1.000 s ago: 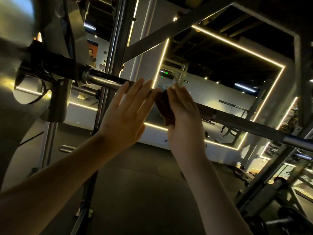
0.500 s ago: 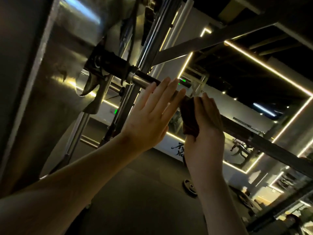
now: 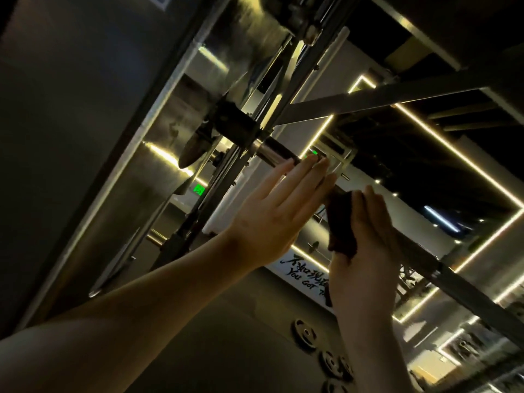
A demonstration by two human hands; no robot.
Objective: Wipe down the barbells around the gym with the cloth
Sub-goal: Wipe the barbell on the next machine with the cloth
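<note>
A steel barbell (image 3: pixel 276 153) runs from the rack at upper middle down to the lower right, tilted in the view. A dark brown cloth (image 3: pixel 340 222) is draped over the bar near its middle. My right hand (image 3: pixel 365 239) presses the cloth against the bar, fingers straight and pointing up along it. My left hand (image 3: pixel 280 214) lies flat with straight fingers against the bar just left of the cloth. The stretch of bar behind both hands is hidden.
The rack's slanted uprights (image 3: pixel 226 177) and a shiny metal panel (image 3: pixel 158 131) stand at the left. A crossbeam (image 3: pixel 397 97) passes overhead. Several weight plates (image 3: pixel 306 333) lie on the dark floor below. Lit strip lights frame the far wall.
The view has tilted up and swung right, so the bar now slopes more steeply. Both hands have stayed on the bar, the right one still on the cloth.
</note>
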